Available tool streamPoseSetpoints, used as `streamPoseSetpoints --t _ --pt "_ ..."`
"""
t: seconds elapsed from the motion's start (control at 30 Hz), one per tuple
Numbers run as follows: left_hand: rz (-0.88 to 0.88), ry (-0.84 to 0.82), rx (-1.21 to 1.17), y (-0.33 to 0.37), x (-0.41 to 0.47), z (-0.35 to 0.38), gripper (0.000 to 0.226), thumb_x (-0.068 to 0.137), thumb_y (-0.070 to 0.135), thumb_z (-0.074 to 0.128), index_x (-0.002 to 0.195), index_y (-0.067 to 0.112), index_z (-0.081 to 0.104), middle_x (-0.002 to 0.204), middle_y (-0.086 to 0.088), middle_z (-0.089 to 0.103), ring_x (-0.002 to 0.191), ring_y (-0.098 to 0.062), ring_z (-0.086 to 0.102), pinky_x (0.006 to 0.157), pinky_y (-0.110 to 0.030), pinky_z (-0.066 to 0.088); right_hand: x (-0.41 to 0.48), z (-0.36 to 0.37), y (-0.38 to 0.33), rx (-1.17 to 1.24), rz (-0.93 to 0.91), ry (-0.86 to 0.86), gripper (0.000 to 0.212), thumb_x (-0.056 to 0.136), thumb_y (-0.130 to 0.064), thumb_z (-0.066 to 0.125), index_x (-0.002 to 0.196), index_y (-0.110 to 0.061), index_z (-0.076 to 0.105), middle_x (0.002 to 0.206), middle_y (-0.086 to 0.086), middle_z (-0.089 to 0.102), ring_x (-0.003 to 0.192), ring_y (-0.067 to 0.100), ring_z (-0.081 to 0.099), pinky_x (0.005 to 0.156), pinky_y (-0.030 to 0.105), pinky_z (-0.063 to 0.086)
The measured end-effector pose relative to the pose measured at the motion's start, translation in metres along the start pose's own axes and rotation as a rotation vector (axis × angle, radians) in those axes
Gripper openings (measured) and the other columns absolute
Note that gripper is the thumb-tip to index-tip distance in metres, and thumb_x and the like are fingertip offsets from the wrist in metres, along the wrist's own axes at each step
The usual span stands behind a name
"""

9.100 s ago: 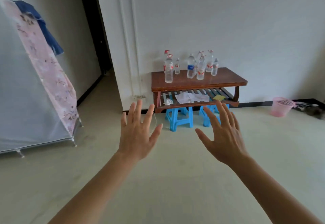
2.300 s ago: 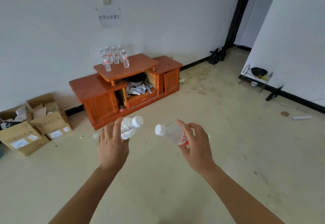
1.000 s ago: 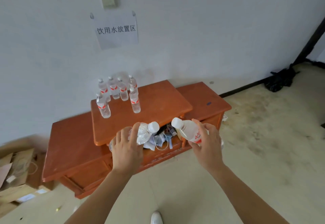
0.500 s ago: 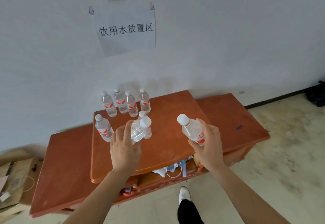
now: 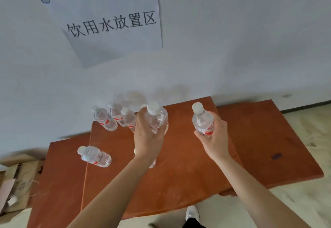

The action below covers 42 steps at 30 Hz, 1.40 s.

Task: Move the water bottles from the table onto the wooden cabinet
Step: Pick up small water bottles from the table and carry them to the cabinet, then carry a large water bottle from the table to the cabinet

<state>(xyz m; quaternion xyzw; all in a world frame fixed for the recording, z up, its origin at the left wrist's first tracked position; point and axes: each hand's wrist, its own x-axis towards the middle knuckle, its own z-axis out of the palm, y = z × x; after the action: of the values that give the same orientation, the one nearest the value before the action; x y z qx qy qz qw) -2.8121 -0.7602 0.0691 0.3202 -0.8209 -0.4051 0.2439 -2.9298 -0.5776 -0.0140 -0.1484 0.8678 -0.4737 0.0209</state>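
Observation:
I stand over the wooden cabinet [image 5: 188, 165], whose raised top fills the middle of the view. My left hand [image 5: 147, 138] grips a clear water bottle [image 5: 156, 118] with no visible label, held upright above the raised top. My right hand [image 5: 215, 138] grips a clear bottle with a red label [image 5: 203, 122], also upright, over the top's right part. A row of red-labelled bottles [image 5: 107, 120] stands at the back left against the wall. One more bottle [image 5: 94, 156] stands near the top's left edge. Another bottle [image 5: 152, 164] is mostly hidden under my left wrist.
A paper sign [image 5: 111, 23] with printed characters hangs on the white wall above the cabinet. Cardboard boxes [image 5: 16, 183] sit on the floor at the left. The cabinet's lower right wing [image 5: 268, 138] is bare wood. My shoe [image 5: 192, 213] shows at the bottom.
I have moved closer to the cabinet and both hands have carried their bottles forward over the raised top. The bottles are now held more upright.

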Motion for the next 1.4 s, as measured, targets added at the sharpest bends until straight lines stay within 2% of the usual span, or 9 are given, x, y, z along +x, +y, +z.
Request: streamPoseSetpoints --t 0.27,0.37,0.5,0.7,0.83,0.97,1.17,1.3,1.4 --pt "-0.273 -0.189 0.111 -0.084 0.017 0.093 0.072 0.086 0.034 0.074 0.139 0.034 0.026 0.131 0.006 0.054 0.119 -0.021 0.054 0.092 -0.048 0.05 0.016 0.057 0.068 -0.025 0.19 -0.049 0.069 0.073 -0.021 0.089 0.124 -0.033 0.044 0.122 -0.007 0.054 0.108 0.008 0.057 0.086 0.019 0.051" --pt "-0.348 -0.2 0.144 -0.102 0.024 0.105 0.073 0.084 0.034 0.074 0.139 0.027 0.027 0.128 0.004 0.054 0.115 -0.02 0.054 0.091 -0.043 0.048 0.017 0.078 0.076 -0.042 0.234 -0.103 0.075 0.074 -0.023 0.089 0.117 -0.048 0.032 0.121 -0.008 0.056 0.107 0.013 0.06 0.083 0.027 0.055" --pt "-0.456 -0.24 0.209 -0.118 0.038 0.111 0.066 0.086 0.032 0.073 0.134 0.017 0.031 0.125 -0.002 0.055 0.113 -0.025 0.056 0.086 -0.039 0.045 0.019 0.106 0.076 -0.071 0.244 -0.173 0.074 0.075 -0.024 0.089 0.115 -0.048 0.031 0.118 -0.011 0.057 0.104 0.01 0.06 0.083 0.031 0.056" --pt "-0.582 -0.294 0.215 -0.122 0.041 0.096 0.065 0.086 0.035 0.073 0.132 0.02 0.029 0.126 -0.007 0.055 0.108 -0.029 0.058 0.09 -0.05 0.051 0.018 0.11 0.07 -0.127 0.261 -0.226 0.074 0.077 -0.03 0.087 0.135 -0.027 0.041 0.129 -0.006 0.054 0.116 0.017 0.059 0.09 0.037 0.057" --pt "-0.526 -0.3 0.207 -0.094 0.049 0.071 0.068 0.089 0.035 0.068 0.142 0.017 0.03 0.143 -0.007 0.048 0.122 -0.03 0.054 0.1 -0.047 0.048 0.023 0.079 0.032 -0.155 0.238 -0.27 0.094 0.082 -0.047 0.08 0.155 -0.021 0.027 0.154 0.004 0.04 0.135 0.021 0.049 0.103 0.038 0.048" --pt "-0.372 -0.259 0.253 -0.048 0.075 0.025 0.064 0.092 0.038 0.064 0.145 0.017 0.033 0.148 -0.006 0.043 0.129 -0.028 0.049 0.1 -0.043 0.045 0.047 0.055 -0.031 -0.207 0.008 -0.253 0.083 0.09 -0.054 0.067 0.155 -0.023 0.025 0.159 0.003 0.032 0.141 0.019 0.042 0.103 0.029 0.042" --pt "-0.192 0.144 0.305 -0.015 0.071 -0.112 0.055 0.098 0.044 0.053 0.148 0.027 0.038 0.154 -0.003 0.039 0.137 -0.025 0.042 0.108 -0.045 0.038 0.064 0.091 -0.143 -0.162 -0.465 -0.297 0.063 0.102 -0.056 0.039 0.152 -0.018 0.033 0.157 0.013 0.035 0.145 0.028 0.036 0.114 0.045 0.041" --pt "-0.292 0.399 0.515 -0.047 -0.015 -0.218 0.053 0.1 0.046 0.048 0.15 0.03 0.038 0.16 -0.001 0.031 0.146 -0.023 0.028 0.115 -0.046 0.028 -0.002 0.149 -0.225 -0.058 -0.728 -0.517 0.058 0.103 -0.054 0.035 0.152 -0.022 0.035 0.16 0.011 0.033 0.146 0.028 0.034 0.116 0.046 0.035" --pt "-0.379 0.567 0.542 -0.07 -0.09 -0.286 0.048 0.1 0.042 0.05 0.146 0.028 0.044 0.156 -0.003 0.037 0.142 -0.029 0.033 0.113 -0.049 0.03 -0.078 0.178 -0.284 0.004 -0.938 -0.662 0.059 0.103 -0.057 0.03 0.153 -0.026 0.032 0.162 0.009 0.027 0.148 0.027 0.031 0.118 0.051 0.032"
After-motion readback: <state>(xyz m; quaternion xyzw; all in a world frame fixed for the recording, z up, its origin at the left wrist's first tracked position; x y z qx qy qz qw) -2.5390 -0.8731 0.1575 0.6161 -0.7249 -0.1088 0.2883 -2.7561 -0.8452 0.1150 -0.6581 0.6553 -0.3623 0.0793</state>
